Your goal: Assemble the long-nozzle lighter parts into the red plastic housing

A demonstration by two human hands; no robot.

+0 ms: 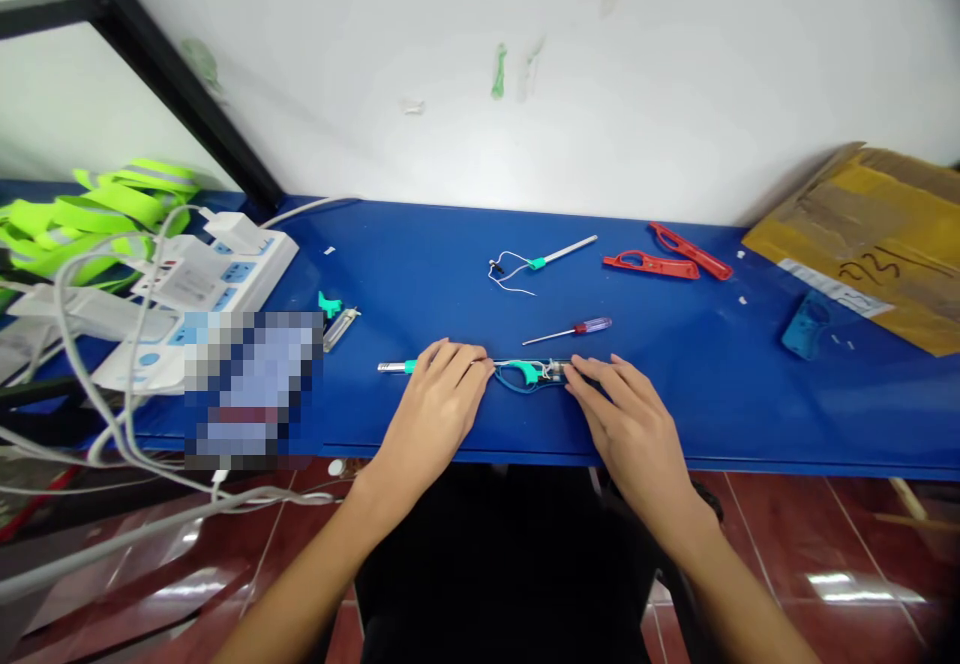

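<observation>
A long-necked gas lighter [516, 375] lies near the table's front edge, its blue half-shell open so that the green trigger and white wires show. My left hand [441, 394] is closed over its neck side, and the metal tube sticks out to the left of my fingers. At the other end, my right hand [626, 406] grips the tail, fingertips beside the clear part, hiding the rest of it. Just beyond lies a screwdriver [592, 325] with a clear and red handle. Farther back is a loose metal tube [570, 249] with a green collar and thin white wires.
Two red shell halves [660, 266] lie at the back right, near a blue shell part [806, 324] and a taped carton [862, 234]. To the left are a green trigger [328, 305], a clear tank [341, 330], a blurred phone [259, 384] and a cabled power strip [259, 284].
</observation>
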